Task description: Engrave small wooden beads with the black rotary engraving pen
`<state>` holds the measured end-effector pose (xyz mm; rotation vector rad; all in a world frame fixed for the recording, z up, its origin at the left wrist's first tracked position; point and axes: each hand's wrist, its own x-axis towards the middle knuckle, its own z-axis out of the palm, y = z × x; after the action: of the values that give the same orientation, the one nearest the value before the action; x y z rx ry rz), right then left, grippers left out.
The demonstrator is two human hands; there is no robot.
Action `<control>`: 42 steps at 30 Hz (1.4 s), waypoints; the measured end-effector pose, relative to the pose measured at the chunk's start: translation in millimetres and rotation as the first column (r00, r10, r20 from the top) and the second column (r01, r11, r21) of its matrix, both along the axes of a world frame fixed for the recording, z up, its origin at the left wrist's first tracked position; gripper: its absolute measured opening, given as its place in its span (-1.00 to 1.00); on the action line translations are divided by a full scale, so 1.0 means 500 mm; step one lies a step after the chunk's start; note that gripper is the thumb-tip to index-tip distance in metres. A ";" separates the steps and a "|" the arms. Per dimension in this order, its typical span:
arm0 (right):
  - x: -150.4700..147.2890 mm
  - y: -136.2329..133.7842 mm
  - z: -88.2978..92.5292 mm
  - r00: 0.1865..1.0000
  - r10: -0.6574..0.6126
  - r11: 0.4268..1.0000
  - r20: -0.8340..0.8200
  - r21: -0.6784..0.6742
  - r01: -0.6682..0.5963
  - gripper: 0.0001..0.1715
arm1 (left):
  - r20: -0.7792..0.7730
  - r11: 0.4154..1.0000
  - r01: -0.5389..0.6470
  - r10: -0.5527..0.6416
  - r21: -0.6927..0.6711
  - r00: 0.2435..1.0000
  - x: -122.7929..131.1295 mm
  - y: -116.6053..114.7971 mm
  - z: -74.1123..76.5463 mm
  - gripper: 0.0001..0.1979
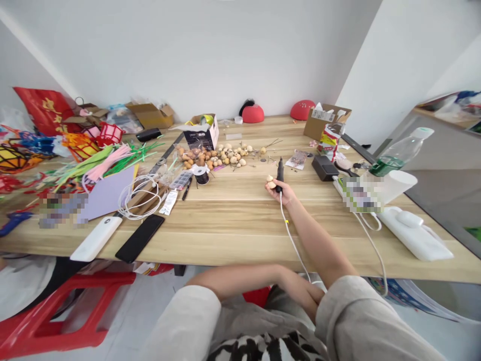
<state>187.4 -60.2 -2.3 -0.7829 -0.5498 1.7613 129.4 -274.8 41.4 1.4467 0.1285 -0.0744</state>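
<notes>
My right hand (280, 192) is closed above the table, gripping a black pen-shaped electric tool (280, 173) that points away from me. A white cord runs from the tool's near end down over the table edge. Between the same hand's fingertips sits a small pale two-lobed piece (270, 182), which looks like a mini gourd. My left hand (303, 297) rests low in my lap, below the table edge and beneath my right forearm; its fingers are hidden. Beyond the right hand lies a pile of small brown and cream gourds (231, 155).
A black phone (140, 238) and a white power bank (96, 238) lie front left, near coiled white cable (141, 200) and a black thread spool (201, 175). To the right are a black box (324, 168), a tilted bottle (402, 153) and a white device (415, 233).
</notes>
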 end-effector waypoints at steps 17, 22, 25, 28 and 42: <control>-0.031 0.000 -0.008 0.981 0.006 0.982 0.196 0.185 -0.043 -0.49 | 0.147 0.266 -0.905 0.933 0.331 0.329 -0.242 0.421 -0.065 -0.43; -0.030 0.004 -0.017 0.954 0.047 0.976 0.296 0.191 -0.107 -0.52 | 0.107 0.342 -0.924 0.926 0.172 0.363 -0.258 0.433 -0.086 -0.45; -0.032 0.007 -0.022 0.946 0.070 0.970 0.316 0.200 -0.139 -0.51 | 0.071 0.321 -0.946 0.944 0.048 0.323 -0.267 0.438 -0.092 -0.51; -0.035 0.010 -0.028 0.951 0.078 0.965 0.301 0.216 -0.147 -0.48 | 0.020 0.244 -0.967 0.970 -0.076 0.243 -0.272 0.441 -0.092 -0.61; -0.031 0.004 -0.025 0.936 0.063 0.967 0.346 0.212 -0.143 -0.56 | -0.101 0.021 -0.928 0.993 -0.371 0.063 -0.276 0.453 -0.073 -0.71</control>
<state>171.8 -58.1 -14.9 -0.9056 -1.0270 1.6262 -8.6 -48.1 5.1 0.6819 0.9330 1.2035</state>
